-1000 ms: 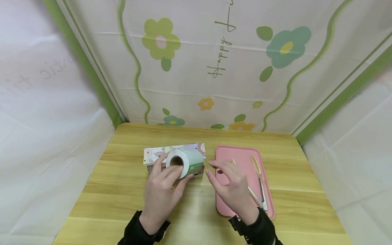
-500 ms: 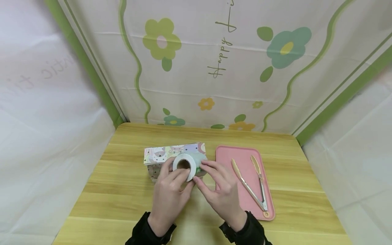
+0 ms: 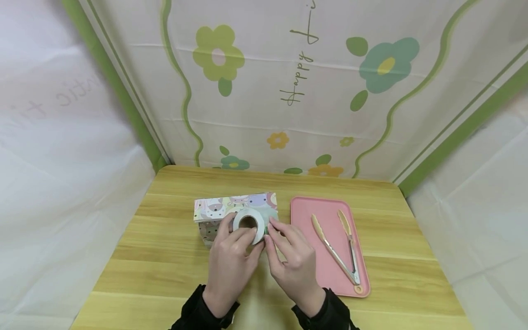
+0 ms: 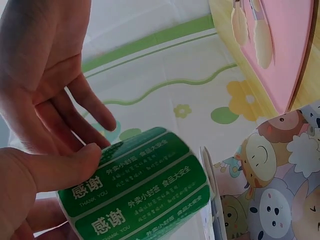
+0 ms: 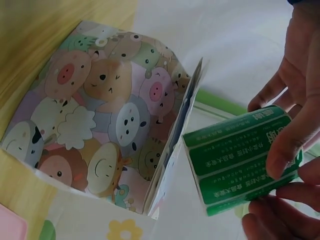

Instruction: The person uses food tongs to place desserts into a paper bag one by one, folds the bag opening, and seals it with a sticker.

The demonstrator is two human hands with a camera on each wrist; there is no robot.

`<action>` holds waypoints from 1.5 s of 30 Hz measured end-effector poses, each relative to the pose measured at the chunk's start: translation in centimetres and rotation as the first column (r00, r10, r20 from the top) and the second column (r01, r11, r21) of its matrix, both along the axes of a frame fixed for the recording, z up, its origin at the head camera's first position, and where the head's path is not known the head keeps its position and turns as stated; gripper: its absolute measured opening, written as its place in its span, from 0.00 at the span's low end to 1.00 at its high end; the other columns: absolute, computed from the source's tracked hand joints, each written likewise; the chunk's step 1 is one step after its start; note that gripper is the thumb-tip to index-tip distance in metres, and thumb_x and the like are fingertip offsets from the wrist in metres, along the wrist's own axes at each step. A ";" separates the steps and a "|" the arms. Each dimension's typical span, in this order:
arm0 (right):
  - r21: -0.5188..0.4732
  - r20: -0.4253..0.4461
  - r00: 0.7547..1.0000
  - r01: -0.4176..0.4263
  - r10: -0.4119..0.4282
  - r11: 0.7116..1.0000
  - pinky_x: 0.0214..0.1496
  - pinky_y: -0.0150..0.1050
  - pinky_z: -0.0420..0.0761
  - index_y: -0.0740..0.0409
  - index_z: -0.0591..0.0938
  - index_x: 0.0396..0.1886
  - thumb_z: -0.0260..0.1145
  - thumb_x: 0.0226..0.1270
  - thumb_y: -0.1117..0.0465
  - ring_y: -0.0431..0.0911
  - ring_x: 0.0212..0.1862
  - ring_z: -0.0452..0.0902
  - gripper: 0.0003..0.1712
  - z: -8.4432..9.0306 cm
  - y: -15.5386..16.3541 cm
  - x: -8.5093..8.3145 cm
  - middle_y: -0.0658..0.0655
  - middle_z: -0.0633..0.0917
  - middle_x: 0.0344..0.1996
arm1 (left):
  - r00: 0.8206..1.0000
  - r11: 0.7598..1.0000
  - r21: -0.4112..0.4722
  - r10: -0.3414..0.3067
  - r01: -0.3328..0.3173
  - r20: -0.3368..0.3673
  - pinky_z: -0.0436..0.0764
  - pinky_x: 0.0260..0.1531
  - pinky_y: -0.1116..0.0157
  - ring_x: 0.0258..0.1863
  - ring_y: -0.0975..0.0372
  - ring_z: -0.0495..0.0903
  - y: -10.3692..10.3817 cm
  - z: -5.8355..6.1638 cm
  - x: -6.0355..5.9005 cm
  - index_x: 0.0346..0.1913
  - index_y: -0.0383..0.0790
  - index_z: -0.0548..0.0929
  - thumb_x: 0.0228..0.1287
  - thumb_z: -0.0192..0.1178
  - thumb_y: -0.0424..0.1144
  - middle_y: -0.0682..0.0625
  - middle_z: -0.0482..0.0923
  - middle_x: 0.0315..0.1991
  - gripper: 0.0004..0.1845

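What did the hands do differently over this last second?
The right hand moved left from over the pink tray to the roll of green stickers and now touches it beside the left hand, which kept holding it. The tongs and cartoon box stayed put.

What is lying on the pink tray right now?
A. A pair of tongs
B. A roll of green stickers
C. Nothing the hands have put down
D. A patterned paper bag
A. The tongs lie alone on the pink tray, while the sticker roll is held between the left hand and the right hand in front of the patterned bag.
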State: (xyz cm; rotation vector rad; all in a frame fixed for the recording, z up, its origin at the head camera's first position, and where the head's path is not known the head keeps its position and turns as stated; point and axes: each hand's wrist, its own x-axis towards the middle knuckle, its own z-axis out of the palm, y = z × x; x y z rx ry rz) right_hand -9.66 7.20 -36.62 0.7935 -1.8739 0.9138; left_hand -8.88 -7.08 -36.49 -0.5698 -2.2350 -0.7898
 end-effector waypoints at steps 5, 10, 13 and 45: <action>0.033 0.014 0.997 0.070 -0.071 0.997 0.34 0.42 0.78 0.68 0.83 0.30 0.61 0.51 0.69 0.52 0.35 0.78 0.07 -0.3 0.5 -0.3 0.60 0.82 0.34 | 0.998 1.000 0.005 -0.004 0.003 0.061 0.59 0.57 0.56 0.41 0.51 0.76 -0.2 -0.2 0.0 0.30 0.34 0.85 0.40 0.72 0.39 0.45 0.81 0.28 0.14; 0.041 0.077 0.987 0.136 -0.139 0.990 0.28 0.37 0.77 0.64 0.82 0.27 0.61 0.51 0.68 0.46 0.30 0.77 0.05 -1.1 1.7 -0.9 0.56 0.82 0.30 | 0.992 1.000 0.018 -0.020 0.018 0.125 0.58 0.57 0.57 0.38 0.56 0.78 -0.7 -0.4 0.1 0.30 0.36 0.85 0.42 0.71 0.42 0.47 0.81 0.28 0.14; 0.037 0.126 0.977 0.171 -0.174 0.985 0.26 0.35 0.75 0.63 0.83 0.28 0.60 0.52 0.68 0.44 0.27 0.75 0.06 -1.5 2.6 -1.2 0.54 0.82 0.28 | 0.989 1.000 0.008 -0.019 0.018 0.146 0.58 0.58 0.58 0.34 0.59 0.79 -1.2 -0.6 0.3 0.30 0.37 0.85 0.43 0.71 0.43 0.49 0.82 0.28 0.13; -0.106 0.235 0.971 0.060 -0.034 0.993 0.27 0.27 0.74 0.60 0.84 0.34 0.55 0.47 0.75 0.46 0.35 0.76 0.16 -1.8 5.5 -2.3 0.59 0.80 0.38 | 0.755 0.918 -0.246 0.395 -0.310 0.524 0.72 0.15 0.60 0.38 0.43 0.74 -11.9 -7.2 1.2 0.33 0.38 0.86 0.40 0.72 0.44 0.43 0.80 0.27 0.16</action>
